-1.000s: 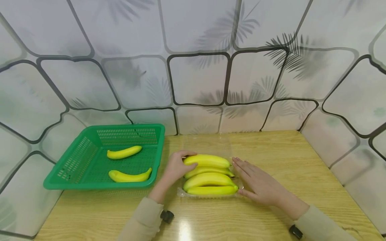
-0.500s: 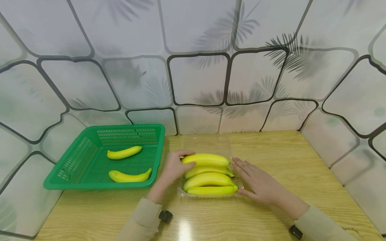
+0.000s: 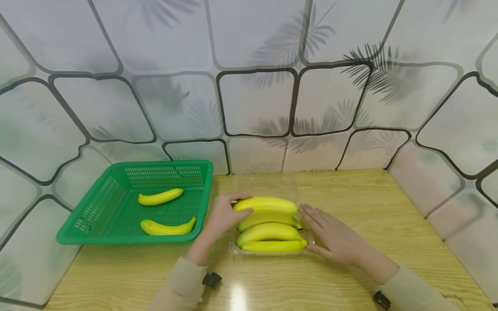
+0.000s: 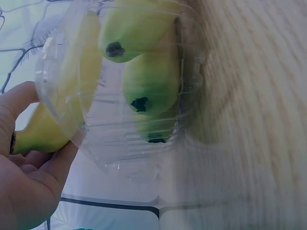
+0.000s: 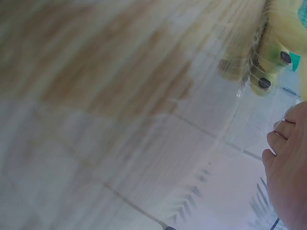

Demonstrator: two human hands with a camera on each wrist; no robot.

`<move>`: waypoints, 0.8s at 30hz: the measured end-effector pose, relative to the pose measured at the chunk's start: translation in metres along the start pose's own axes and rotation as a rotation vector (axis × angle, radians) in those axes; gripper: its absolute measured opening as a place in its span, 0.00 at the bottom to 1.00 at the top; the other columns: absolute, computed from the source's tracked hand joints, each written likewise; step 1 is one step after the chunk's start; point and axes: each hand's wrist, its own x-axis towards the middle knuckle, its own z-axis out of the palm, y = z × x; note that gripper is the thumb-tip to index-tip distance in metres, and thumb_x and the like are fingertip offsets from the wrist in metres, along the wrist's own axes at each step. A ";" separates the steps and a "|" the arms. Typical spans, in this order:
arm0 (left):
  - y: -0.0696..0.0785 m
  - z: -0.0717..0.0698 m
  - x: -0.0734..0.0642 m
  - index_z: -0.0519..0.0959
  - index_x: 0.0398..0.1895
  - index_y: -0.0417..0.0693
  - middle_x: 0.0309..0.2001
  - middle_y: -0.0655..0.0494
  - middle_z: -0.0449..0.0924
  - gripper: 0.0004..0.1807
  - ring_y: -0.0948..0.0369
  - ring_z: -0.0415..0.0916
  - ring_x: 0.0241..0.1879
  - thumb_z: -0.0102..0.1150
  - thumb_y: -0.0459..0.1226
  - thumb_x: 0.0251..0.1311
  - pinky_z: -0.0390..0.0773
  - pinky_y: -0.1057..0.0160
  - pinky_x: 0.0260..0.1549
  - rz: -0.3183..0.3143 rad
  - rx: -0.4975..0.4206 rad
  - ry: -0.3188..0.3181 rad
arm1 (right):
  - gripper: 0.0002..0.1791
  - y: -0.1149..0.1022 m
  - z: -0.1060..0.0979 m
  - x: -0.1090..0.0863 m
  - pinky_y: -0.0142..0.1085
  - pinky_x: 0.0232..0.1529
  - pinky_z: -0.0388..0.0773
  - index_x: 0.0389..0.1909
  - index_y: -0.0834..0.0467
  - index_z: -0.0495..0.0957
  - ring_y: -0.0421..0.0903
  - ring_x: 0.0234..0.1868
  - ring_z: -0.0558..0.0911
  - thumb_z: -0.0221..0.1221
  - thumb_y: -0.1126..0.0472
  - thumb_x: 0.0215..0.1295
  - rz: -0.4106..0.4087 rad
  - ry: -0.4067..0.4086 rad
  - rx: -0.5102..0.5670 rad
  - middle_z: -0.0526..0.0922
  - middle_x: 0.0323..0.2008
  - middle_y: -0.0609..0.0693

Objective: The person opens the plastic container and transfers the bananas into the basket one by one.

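My left hand (image 3: 225, 216) pinches the left end of the rearmost banana (image 3: 266, 204) between thumb and fingers. This banana lies over a clear plastic clamshell box (image 3: 234, 249), and in the left wrist view its tip pokes out past the box's wall. Beneath and in front of it, several more bananas (image 3: 270, 232) lie crosswise in the box. My right hand (image 3: 336, 237) is flat with straight fingers, its fingertips at the box's right side by the banana ends. The clear lid (image 3: 268, 183) is folded back on the table.
On the left stands a green plastic basket (image 3: 202, 203) with two bananas inside, one at the back (image 3: 160, 197) and one in front (image 3: 168, 226). A patterned wall covering (image 3: 253, 103) borders the wooden table (image 3: 350, 185) behind and at both sides.
My left hand has shifted slightly left and away with the rearmost banana, which now sits a little higher in the head view. The right hand has stayed in place.
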 end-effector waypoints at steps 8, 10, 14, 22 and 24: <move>0.007 -0.004 -0.002 0.90 0.54 0.44 0.53 0.44 0.90 0.18 0.50 0.89 0.47 0.76 0.31 0.59 0.90 0.63 0.39 0.017 -0.016 0.009 | 0.45 0.000 0.000 -0.001 0.28 0.86 0.30 0.80 0.69 0.59 0.62 0.77 0.69 0.49 0.36 0.82 -0.014 0.027 -0.008 0.64 0.80 0.67; 0.010 -0.006 -0.003 0.90 0.54 0.43 0.53 0.44 0.90 0.18 0.49 0.89 0.48 0.76 0.31 0.59 0.91 0.62 0.40 0.018 -0.016 0.013 | 0.45 0.000 0.000 -0.001 0.28 0.86 0.30 0.80 0.69 0.59 0.62 0.77 0.70 0.48 0.36 0.82 -0.016 0.032 -0.010 0.65 0.79 0.67; 0.014 -0.009 -0.004 0.89 0.54 0.43 0.53 0.43 0.90 0.19 0.48 0.89 0.50 0.76 0.31 0.58 0.91 0.61 0.41 0.013 -0.009 0.020 | 0.45 0.000 0.000 -0.001 0.27 0.86 0.30 0.80 0.69 0.59 0.63 0.77 0.70 0.48 0.36 0.82 -0.013 0.031 -0.010 0.64 0.79 0.67; 0.018 -0.017 -0.004 0.89 0.54 0.42 0.53 0.42 0.90 0.19 0.48 0.89 0.50 0.76 0.30 0.58 0.92 0.59 0.43 0.029 0.015 0.041 | 0.46 0.000 0.000 0.000 0.28 0.86 0.29 0.81 0.69 0.58 0.62 0.78 0.68 0.51 0.36 0.81 -0.013 0.017 -0.007 0.63 0.80 0.66; 0.019 -0.019 -0.004 0.89 0.54 0.42 0.53 0.42 0.90 0.19 0.48 0.90 0.49 0.76 0.30 0.58 0.92 0.59 0.42 0.030 0.018 0.045 | 0.46 0.000 0.001 0.000 0.28 0.86 0.29 0.81 0.69 0.58 0.62 0.78 0.68 0.51 0.36 0.80 -0.012 0.018 -0.005 0.62 0.81 0.66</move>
